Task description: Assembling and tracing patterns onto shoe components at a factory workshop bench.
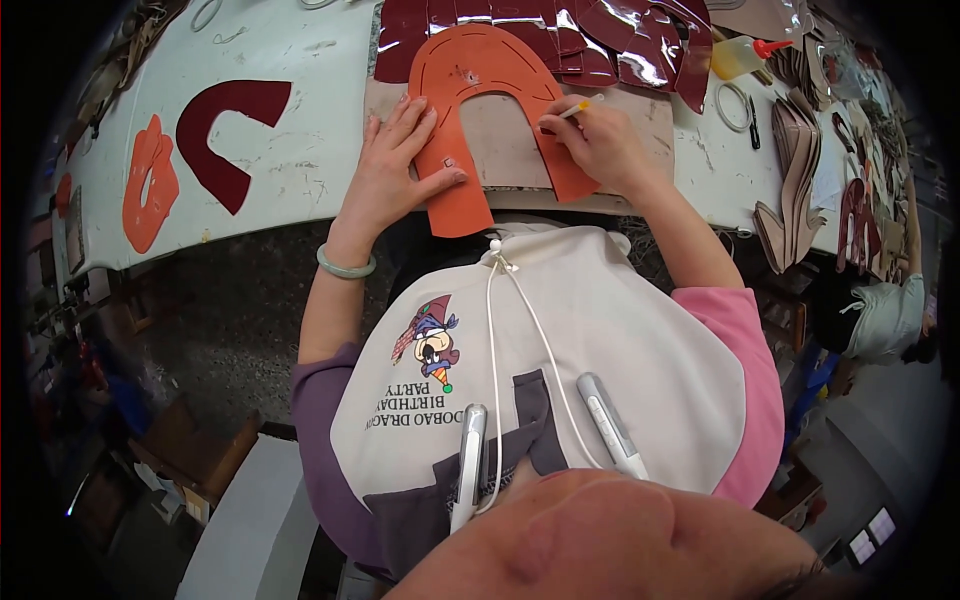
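An orange U-shaped template [478,58] with thin slots along its curve lies on a beige board [650,135] in front of me. My left hand [392,165] rests on its left arm, fingers spread. On its right arm, my right hand [608,145] pinches a slim pen-like tool [574,110] with a yellow section. The tool's tip is hidden by my fingers. Just beyond the template lie several glossy dark red pieces [640,45], some overlapping.
To the left lie a dark red curved piece [212,150] and an orange template with an opening [150,185]. At right are a yellowish bottle with a red nozzle [735,60], a white ring [733,106], a black pen [753,124] and stacked beige pieces [797,165]. Another person [885,315] is farther right.
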